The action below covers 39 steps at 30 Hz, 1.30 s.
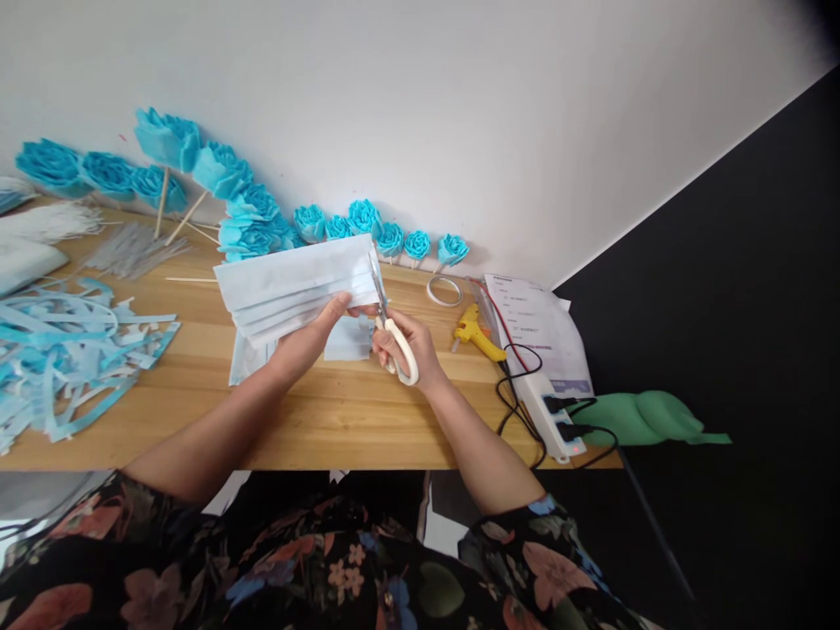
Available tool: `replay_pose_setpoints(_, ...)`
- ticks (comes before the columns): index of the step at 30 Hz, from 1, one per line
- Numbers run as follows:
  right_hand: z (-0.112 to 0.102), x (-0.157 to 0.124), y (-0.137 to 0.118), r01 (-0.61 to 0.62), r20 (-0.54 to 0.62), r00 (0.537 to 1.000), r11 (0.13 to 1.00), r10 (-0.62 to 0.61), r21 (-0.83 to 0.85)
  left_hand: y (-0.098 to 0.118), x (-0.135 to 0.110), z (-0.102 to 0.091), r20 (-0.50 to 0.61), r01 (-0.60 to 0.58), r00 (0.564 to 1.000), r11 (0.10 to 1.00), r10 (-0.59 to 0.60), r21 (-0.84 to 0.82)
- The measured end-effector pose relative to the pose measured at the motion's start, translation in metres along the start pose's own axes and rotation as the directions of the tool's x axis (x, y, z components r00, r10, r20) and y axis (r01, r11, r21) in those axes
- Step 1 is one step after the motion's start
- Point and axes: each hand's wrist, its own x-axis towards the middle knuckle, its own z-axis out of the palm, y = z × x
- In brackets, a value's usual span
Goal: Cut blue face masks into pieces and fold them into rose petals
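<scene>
A light-blue pleated face mask (295, 280) is raised above the wooden table, pinched near its lower right corner by my left hand (321, 324). White-handled scissors (400, 346) are gripped in my right hand (416, 346), fingers wrapped round the handles. Their blades point away from me and lie along the mask's right edge; whether they are cutting through it I cannot tell. Below my hands, a pale blue piece of mask material (347, 339) lies on the table. Another mask (248, 359) is partly hidden behind my left forearm.
Several blue fabric flowers (223, 169) line the wall. A heap of cut strips (66, 350) covers the table's left side. To the right are a tape roll (444, 290), a yellow glue gun (478, 334), printed paper (542, 328) and a power strip (548, 416) with black cables.
</scene>
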Motion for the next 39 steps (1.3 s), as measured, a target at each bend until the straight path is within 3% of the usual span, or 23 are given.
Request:
replay_pose_setpoints(15,0.0004,0.0006,-0.004,-0.021,0.013,1.0,0.999,0.021,0.042,0.0043,-0.0011,-0.002,0.008,-0.046,0.999,0.998,0.045,0.032)
replay_pose_setpoints(25,-0.0032,0.0024,-0.0003,0.025,0.027,0.999,1.0,-0.024,-0.007,0.008,-0.0023,-0.0048,0.161,0.017,0.986,0.994,-0.034,0.104)
replay_pose_setpoints(39,0.0003,0.0005,-0.0049,0.019,-0.02,1.0,1.0,-0.018,0.021,0.0083,-0.0017,-0.0009,0.183,0.013,0.983,0.996,-0.028,0.084)
